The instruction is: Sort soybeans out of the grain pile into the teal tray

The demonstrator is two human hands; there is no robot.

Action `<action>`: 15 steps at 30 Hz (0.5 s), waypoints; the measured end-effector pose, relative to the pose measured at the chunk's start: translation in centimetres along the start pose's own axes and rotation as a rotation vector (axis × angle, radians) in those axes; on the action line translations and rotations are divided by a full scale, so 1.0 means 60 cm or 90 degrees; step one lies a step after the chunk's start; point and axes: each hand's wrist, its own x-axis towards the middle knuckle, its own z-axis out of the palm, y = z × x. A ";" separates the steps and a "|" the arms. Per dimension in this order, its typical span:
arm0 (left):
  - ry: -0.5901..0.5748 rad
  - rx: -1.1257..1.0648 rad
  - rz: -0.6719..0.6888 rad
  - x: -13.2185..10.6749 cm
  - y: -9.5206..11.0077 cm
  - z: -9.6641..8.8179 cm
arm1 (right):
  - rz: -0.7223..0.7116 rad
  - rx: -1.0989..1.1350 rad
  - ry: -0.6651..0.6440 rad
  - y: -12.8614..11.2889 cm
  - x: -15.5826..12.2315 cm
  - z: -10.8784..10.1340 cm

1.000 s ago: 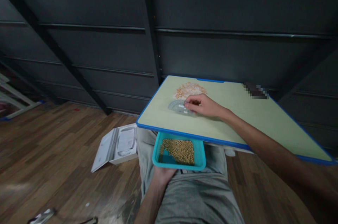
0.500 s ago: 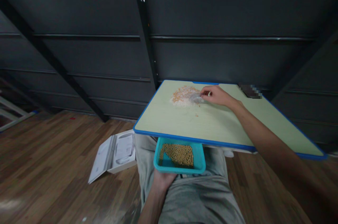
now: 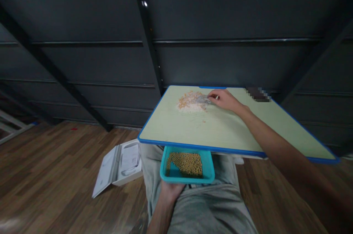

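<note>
My right hand (image 3: pixel 220 99) is closed, its thumb and fingertips pinching a thin see-through plastic piece (image 3: pixel 203 99), whose exact kind I cannot make out. The plastic reaches over the right side of a loose heap (image 3: pixel 191 103) of white grains mixed with yellow, bean-like bits. That heap lies spread on a pale green tabletop (image 3: pixel 171 127) with a blue rim. Below the near edge, my left hand (image 3: pixel 171 190) grips the bottom of a turquoise plastic tray (image 3: pixel 208 177) over my lap. Round tan beans (image 3: pixel 190 163) fill much of the tray; its far edge is close under the tabletop.
A dark, blurred-out object (image 3: pixel 258 94) rests at the table's back right corner. On the wooden floor to the left lies an opened white box (image 3: pixel 121 166). Dark metal wall panels (image 3: pixel 234 65) stand right behind the table. A few crumbs (image 3: pixel 204 121) lie before the heap.
The plastic piece has shifted slightly and changed its tilt at the heap's right side, still in my right hand. My left hand and the tray stay nearly in place; the view has tilted a little.
</note>
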 end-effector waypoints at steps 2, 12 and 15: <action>-0.001 0.004 0.001 0.000 0.000 0.001 | -0.007 -0.013 -0.007 -0.003 -0.001 0.005; 0.010 0.015 -0.001 -0.005 0.004 0.007 | -0.017 0.029 -0.030 -0.026 -0.001 0.012; 0.035 0.006 -0.003 -0.007 0.005 0.011 | -0.025 0.018 -0.037 -0.031 0.000 0.012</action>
